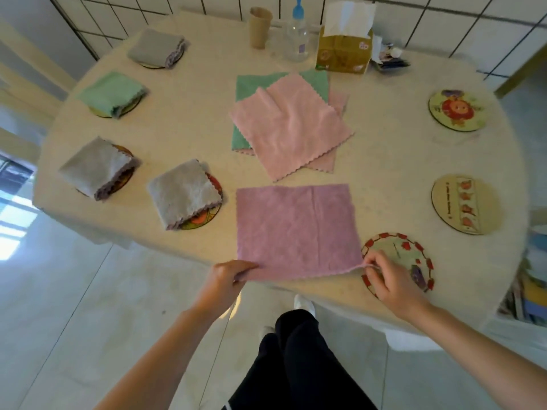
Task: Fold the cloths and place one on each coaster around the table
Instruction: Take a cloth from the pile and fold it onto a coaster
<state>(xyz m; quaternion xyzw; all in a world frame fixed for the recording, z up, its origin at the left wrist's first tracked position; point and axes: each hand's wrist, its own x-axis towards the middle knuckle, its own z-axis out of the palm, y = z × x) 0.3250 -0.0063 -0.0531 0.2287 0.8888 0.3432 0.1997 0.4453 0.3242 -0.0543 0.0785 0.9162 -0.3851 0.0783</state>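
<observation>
A mauve cloth lies spread flat at the table's near edge. My left hand pinches its near left corner and my right hand pinches its near right corner. A pile of unfolded cloths, pink over green, lies in the middle of the table. Folded cloths sit on coasters at the left: a grey one, another grey one, a green one and a grey one at the back. Three bare coasters lie at the right: red-rimmed under my right hand, pale, sun-faced.
At the back of the round table stand a brown cup, a clear bottle with a blue cap and a tissue box. Small items lie beside the box. Tiled floor surrounds the table.
</observation>
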